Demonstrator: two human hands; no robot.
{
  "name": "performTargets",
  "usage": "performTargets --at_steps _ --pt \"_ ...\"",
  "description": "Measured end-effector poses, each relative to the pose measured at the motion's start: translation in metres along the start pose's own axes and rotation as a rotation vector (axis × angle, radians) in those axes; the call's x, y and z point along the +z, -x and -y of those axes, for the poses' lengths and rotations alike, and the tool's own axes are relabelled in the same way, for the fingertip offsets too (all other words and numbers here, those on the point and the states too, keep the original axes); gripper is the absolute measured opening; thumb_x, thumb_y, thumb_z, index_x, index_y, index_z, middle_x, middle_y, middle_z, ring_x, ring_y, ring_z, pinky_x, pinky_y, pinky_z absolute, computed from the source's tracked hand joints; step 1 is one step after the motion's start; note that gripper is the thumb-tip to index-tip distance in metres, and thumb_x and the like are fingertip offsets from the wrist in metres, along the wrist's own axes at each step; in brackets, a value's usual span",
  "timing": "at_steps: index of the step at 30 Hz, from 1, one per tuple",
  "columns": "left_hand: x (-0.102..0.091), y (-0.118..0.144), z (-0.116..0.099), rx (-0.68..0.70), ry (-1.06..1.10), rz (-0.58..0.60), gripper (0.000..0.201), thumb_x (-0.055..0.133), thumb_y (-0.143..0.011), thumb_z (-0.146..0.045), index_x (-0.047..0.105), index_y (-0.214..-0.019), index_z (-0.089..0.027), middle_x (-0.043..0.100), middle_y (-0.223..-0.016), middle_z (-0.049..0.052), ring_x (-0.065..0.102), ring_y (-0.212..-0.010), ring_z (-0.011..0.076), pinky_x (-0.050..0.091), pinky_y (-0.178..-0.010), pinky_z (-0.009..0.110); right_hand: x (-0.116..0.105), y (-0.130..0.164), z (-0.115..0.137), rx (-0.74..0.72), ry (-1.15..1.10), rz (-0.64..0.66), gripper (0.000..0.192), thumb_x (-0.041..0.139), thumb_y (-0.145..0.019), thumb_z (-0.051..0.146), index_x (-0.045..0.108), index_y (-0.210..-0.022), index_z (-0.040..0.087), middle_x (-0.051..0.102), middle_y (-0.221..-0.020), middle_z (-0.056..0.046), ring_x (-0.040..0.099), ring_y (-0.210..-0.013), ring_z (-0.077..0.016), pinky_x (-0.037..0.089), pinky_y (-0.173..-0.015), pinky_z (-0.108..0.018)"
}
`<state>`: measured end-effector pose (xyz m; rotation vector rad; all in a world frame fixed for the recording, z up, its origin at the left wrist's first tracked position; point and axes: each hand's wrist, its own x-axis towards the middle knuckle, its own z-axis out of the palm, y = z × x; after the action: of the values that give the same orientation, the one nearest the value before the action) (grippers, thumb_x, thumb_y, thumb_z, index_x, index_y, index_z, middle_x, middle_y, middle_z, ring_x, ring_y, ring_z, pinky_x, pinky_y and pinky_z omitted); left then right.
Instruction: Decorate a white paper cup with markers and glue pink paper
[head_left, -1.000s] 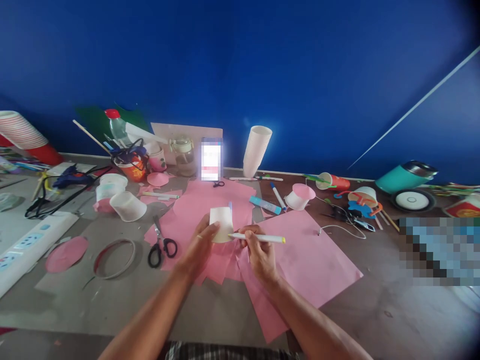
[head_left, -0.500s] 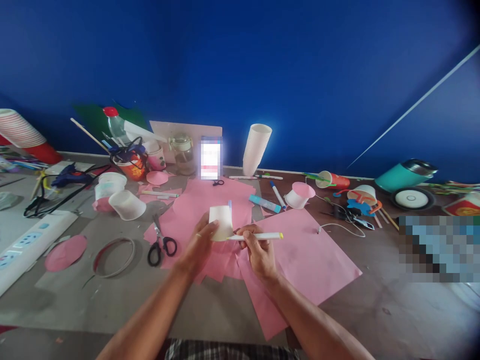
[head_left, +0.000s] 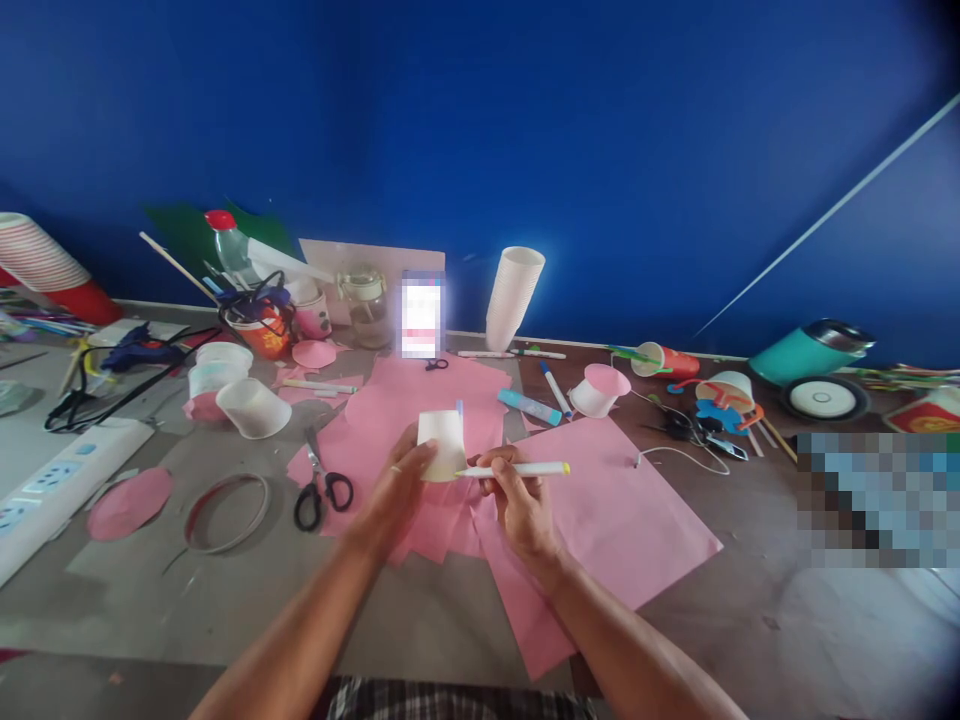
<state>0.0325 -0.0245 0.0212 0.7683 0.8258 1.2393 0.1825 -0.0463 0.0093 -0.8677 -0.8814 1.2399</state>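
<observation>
My left hand (head_left: 409,470) is closed around a white paper cup (head_left: 441,445), its thumb lying on the cup's side. Between the fingers of my right hand (head_left: 517,495) is a white marker (head_left: 541,469) with a yellow end. The marker's tip is at the cup's lower right edge; I cannot tell whether it touches. A thin bluish strip shows at the cup's right side, and what it belongs to is hidden. Beneath both hands lie pink paper sheets (head_left: 607,500). Black-handled scissors (head_left: 322,490) rest to the left of my left hand.
A leaning stack of white cups (head_left: 514,300) stands by the blue wall. A glue stick (head_left: 529,407) and a pink-topped cup (head_left: 598,392) are beyond my right hand. At left are a tape ring (head_left: 229,512), a tipped cup (head_left: 255,408) and a power strip (head_left: 71,480).
My right hand and the marker have shifted very slightly to the right and up. The cup in my left hand stays nearly in place.
</observation>
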Motion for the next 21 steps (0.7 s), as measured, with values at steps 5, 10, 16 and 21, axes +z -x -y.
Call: performTargets --at_steps 5,10,16,21 --pt "0.003 0.0005 -0.0019 0.016 0.014 -0.002 0.023 0.07 -0.075 -0.034 0.064 -0.088 -0.016 0.061 -0.076 0.0 0.055 -0.069 0.0141 0.043 -0.062 0.025 0.0001 0.0001 -0.0019 0.007 0.036 0.033 0.026 0.067 -0.081 0.043 0.07 -0.07 0.019 0.061 -0.063 0.0 0.048 -0.052 -0.0099 0.039 -0.054 -0.026" --pt "0.0031 0.001 -0.002 0.01 0.016 0.015 0.023 0.069 -0.077 -0.034 0.065 -0.09 -0.016 0.063 -0.079 0.001 0.055 -0.07 0.0144 0.045 -0.064 0.026 0.0028 -0.0013 0.0017 -0.018 -0.007 -0.037 0.027 0.068 -0.08 0.045 0.069 -0.072 0.02 0.053 -0.054 0.003 0.049 -0.053 -0.0114 0.04 -0.055 -0.026" --pt "-0.0003 0.0001 0.0004 0.021 0.05 -0.002 0.018 0.069 -0.077 -0.032 0.065 -0.085 -0.016 0.06 -0.073 -0.001 0.053 -0.066 0.0123 0.042 -0.061 0.024 0.0026 -0.0019 0.0058 0.001 -0.063 -0.045 0.025 0.071 -0.076 0.044 0.07 -0.07 0.02 0.055 -0.06 0.002 0.046 -0.051 -0.0102 0.041 -0.054 -0.027" --pt "-0.0026 -0.0012 0.0022 0.016 0.027 0.001 0.019 0.069 -0.077 -0.032 0.065 -0.089 -0.017 0.062 -0.078 0.0 0.053 -0.067 0.0125 0.04 -0.061 0.024 0.0022 -0.0004 0.0031 0.034 -0.017 -0.001 0.028 0.071 -0.076 0.047 0.071 -0.069 0.02 0.056 -0.06 0.002 0.047 -0.051 -0.0104 0.041 -0.054 -0.028"
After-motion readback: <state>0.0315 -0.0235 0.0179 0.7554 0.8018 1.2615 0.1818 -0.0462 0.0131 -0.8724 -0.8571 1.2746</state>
